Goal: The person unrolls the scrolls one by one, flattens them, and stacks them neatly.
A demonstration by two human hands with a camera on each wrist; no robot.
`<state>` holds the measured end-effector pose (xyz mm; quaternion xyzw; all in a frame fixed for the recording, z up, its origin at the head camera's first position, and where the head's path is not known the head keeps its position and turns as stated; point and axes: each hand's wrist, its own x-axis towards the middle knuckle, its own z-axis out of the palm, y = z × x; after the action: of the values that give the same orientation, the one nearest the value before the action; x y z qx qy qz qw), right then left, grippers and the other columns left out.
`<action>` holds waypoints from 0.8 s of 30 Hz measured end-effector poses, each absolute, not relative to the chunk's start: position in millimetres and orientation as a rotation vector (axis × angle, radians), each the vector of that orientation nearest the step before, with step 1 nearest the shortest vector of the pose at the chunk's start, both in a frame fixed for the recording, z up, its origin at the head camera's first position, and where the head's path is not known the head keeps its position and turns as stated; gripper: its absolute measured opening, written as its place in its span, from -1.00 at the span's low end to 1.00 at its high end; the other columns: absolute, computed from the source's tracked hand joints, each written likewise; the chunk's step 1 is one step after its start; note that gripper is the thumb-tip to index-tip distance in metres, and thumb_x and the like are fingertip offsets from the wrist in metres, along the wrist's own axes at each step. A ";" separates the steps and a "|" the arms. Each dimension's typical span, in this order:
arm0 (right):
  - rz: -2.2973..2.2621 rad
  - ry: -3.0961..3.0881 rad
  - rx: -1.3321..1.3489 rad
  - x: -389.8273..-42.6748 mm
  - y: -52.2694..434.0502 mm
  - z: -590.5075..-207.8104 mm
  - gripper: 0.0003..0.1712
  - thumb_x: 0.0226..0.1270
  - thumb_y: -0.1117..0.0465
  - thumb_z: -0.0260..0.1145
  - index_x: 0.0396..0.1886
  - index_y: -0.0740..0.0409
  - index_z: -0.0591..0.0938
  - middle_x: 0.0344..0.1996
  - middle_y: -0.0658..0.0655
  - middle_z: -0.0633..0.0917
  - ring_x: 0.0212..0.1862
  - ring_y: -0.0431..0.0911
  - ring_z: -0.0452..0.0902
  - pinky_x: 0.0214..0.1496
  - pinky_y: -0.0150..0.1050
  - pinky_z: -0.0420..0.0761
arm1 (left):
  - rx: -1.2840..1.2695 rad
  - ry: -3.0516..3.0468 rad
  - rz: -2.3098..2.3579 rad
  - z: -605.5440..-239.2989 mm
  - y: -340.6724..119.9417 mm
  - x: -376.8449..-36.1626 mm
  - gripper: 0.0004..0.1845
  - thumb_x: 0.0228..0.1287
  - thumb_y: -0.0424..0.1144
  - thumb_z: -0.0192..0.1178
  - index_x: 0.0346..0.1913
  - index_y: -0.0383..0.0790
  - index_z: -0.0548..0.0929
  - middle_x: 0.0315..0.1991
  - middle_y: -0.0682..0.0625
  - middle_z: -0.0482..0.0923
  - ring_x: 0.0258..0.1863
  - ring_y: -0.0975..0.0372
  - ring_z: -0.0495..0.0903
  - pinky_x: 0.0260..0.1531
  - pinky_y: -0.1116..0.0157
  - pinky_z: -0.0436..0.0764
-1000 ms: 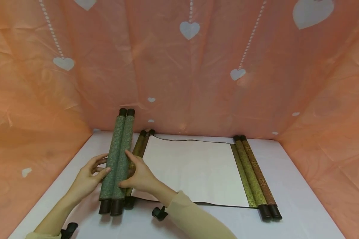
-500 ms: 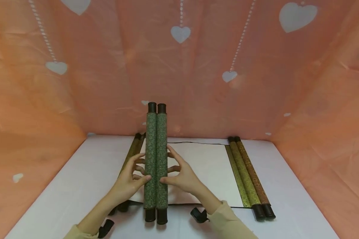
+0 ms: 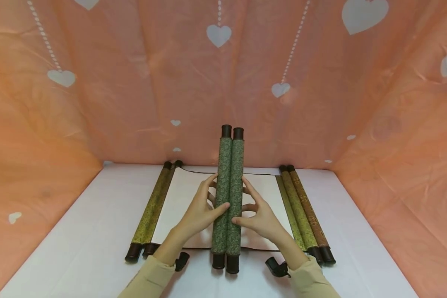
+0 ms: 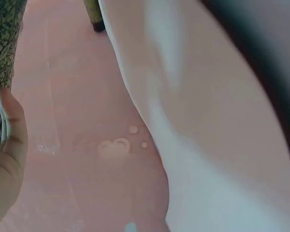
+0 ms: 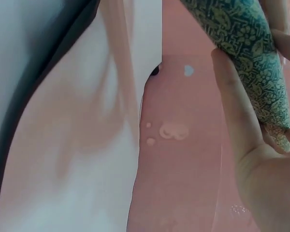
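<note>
A rolled green patterned scroll [image 3: 229, 198] with two dark-capped rollers side by side is lifted over the middle of the table, pointing away from me. My left hand [image 3: 205, 207] grips its left side, thumb on top and fingers behind. My right hand [image 3: 260, 215] grips the right side in the same way. Beneath it lies an unrolled white scroll sheet [image 3: 188, 198] with olive rollers [image 3: 152, 207] on its left edge. The left wrist view shows my thumb [image 4: 9, 140] beside the green scroll [image 4: 5, 43]. In the right wrist view a finger [image 5: 237, 111] lies along the green scroll [image 5: 241, 53].
Olive rollers [image 3: 292, 207] and a brown patterned scroll [image 3: 309, 213] lie at the sheet's right edge. The white tabletop [image 3: 78, 248] is walled on three sides by an orange cloth with white hearts [image 3: 134, 82]. A black mount [image 3: 277, 267] sits at each wrist.
Both hands have carried the green scroll rightward, from the table's left side to above the middle of the open sheet. It now points straight away from me.
</note>
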<state>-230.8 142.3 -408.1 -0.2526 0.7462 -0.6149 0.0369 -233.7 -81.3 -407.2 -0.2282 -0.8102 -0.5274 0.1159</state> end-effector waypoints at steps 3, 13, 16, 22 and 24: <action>-1.937 2.320 -0.720 -234.9 141.4 -408.9 0.25 0.22 0.34 0.58 0.70 -0.37 0.06 0.50 0.28 0.27 -0.03 0.09 0.70 -0.20 -0.10 0.75 | -0.640 -2.358 -1.535 -407.0 -74.2 -240.1 -0.03 0.31 -0.20 0.48 0.64 -0.06 0.12 0.26 -0.18 0.39 -0.20 0.18 0.52 -0.32 0.29 0.60; -2.002 2.338 -0.721 -241.3 134.6 -416.6 0.18 0.22 0.43 0.55 0.68 -0.19 0.12 0.38 0.37 0.37 -0.07 0.12 0.69 -0.20 -0.14 0.75 | -0.562 -2.385 -1.603 -406.7 -79.3 -241.1 -0.06 0.31 -0.30 0.47 0.63 0.00 0.15 0.28 -0.19 0.43 -0.08 0.09 0.57 -0.34 0.21 0.66; -1.971 2.333 -0.744 -241.9 136.8 -416.5 0.17 0.26 0.42 0.51 0.70 -0.19 0.08 0.43 0.39 0.32 -0.03 0.13 0.70 -0.16 -0.15 0.74 | -0.586 -2.396 -1.612 -406.6 -83.4 -240.4 -0.08 0.37 -0.33 0.39 0.66 0.04 0.11 0.34 -0.20 0.38 -0.03 0.07 0.53 -0.36 0.23 0.67; -1.890 2.368 -0.791 -245.4 143.9 -412.4 0.13 0.29 0.47 0.35 0.71 -0.29 0.07 0.57 0.33 0.16 0.04 0.19 0.67 -0.22 -0.18 0.67 | -0.684 -2.401 -1.555 -405.9 -87.2 -241.7 -0.15 0.41 -0.40 0.23 0.67 0.13 0.16 0.36 -0.20 0.34 -0.02 0.04 0.47 -0.35 0.26 0.66; -1.867 2.372 -0.817 -246.5 146.3 -411.6 0.11 0.29 0.50 0.28 0.70 -0.31 0.10 0.59 0.28 0.12 0.06 0.22 0.62 -0.32 -0.23 0.60 | -0.694 -2.416 -1.525 -405.8 -86.9 -241.4 -0.18 0.39 -0.42 0.17 0.64 0.14 0.23 0.33 -0.19 0.35 -0.04 0.05 0.42 -0.37 0.26 0.62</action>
<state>-246.5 146.3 -411.6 -0.2611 0.7586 -0.5969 0.0073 -241.4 -86.9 -405.8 -0.2348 -0.8175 -0.5161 0.1007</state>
